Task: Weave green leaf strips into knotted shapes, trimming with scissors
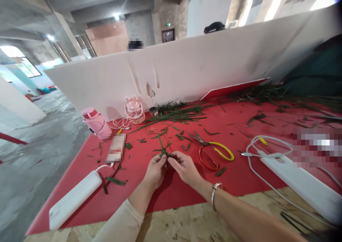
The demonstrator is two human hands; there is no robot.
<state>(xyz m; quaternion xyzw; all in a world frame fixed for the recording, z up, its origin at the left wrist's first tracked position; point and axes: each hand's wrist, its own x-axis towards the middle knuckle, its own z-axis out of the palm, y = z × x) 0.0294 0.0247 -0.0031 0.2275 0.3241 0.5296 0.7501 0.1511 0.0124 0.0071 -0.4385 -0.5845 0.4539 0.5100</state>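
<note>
Both hands meet over the red table covering around a small woven piece of green leaf strips (164, 151), whose loose ends stick out upward and sideways. My left hand (156, 169) pinches it with thumb and fingers from the left. From the right, my right hand (184, 166) grips its lower side, fingers bent; what exactly lies between those fingertips is partly hidden. Scissors (204, 144) with one yellow and one red handle lie spread beside my right hand. Cut leaf scraps (115, 181) are scattered about on the red covering (171, 194).
A white power bank (76, 201) is cabled to a phone (117, 147) at left. Behind stand a pink bottle (96, 122), a clear pink cup (134, 110), a small tin (153, 111) and long leaf strips (184, 114). At right lies another white block (299, 185) with cables. A white partition (181, 71) borders the back.
</note>
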